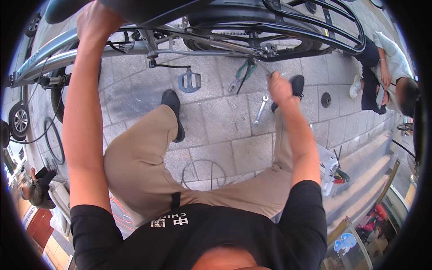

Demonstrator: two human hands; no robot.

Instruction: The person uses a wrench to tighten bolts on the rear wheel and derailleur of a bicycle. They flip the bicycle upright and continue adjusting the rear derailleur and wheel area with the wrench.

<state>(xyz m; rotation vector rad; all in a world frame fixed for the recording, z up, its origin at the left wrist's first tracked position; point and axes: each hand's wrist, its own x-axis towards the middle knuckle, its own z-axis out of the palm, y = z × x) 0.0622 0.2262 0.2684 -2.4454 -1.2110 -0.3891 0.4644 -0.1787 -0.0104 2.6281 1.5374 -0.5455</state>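
Observation:
A silver bicycle (pixel 49 45) with a black saddle (pixel 148 9) stands across the far side. My left hand (pixel 96 22) is closed round its frame tube beside the saddle, which partly hides the fingers. My right hand (pixel 281 87) is a fist near the rear wheel hub (pixel 269 50). A thin, rod-like thing seems to run from the fist toward the hub, but its kind is unclear. Between the hub and my feet are green-handled pliers (pixel 237 81). A silver wrench (pixel 261 110) lies on the paving by my right foot. The near pedal (pixel 190 82) points toward me.
A black sprocket (pixel 326 100) lies on the paving to the right. A wire loop (pixel 202 173) lies between my legs. A person (pixel 384 67) sits at far right, near steps (pixel 360 180). A clear plastic container (pixel 327 168) with tools is by my right elbow. A tyre (pixel 53 139) lies left.

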